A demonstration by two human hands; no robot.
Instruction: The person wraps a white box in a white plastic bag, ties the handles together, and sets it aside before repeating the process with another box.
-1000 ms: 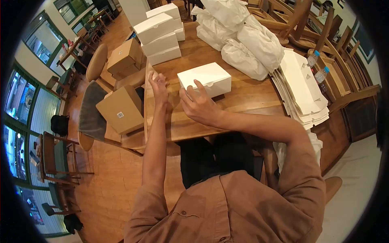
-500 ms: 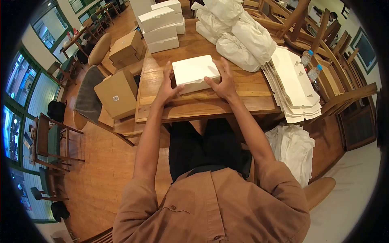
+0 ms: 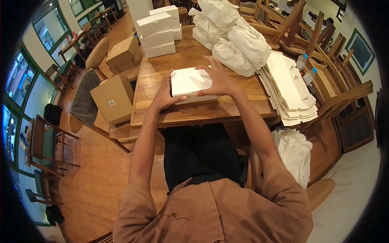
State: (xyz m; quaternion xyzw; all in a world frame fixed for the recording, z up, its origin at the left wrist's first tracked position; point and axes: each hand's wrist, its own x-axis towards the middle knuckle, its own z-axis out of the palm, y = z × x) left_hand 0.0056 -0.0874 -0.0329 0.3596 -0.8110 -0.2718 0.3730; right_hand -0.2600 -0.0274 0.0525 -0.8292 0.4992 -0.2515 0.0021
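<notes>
A closed white box (image 3: 188, 81) lies on the wooden table (image 3: 158, 91) in front of me. My left hand (image 3: 165, 94) holds its left side, with the thumb on the front edge. My right hand (image 3: 216, 81) reaches over the right part of the box, its thumb at the front edge and its fingers over the top and far side. Part of the lid is hidden under the right hand.
Stacked white boxes (image 3: 156, 35) stand at the table's far left. White plastic bundles (image 3: 235, 52) lie behind, and flat white cartons (image 3: 287, 87) at the right edge. Cardboard boxes (image 3: 113, 99) are on the left, bottles (image 3: 310, 76) and wooden chairs at the right.
My right hand has moved left over the lid, covering more of the box. My left thumb has shifted along the front edge. The whole view has moved slightly.
</notes>
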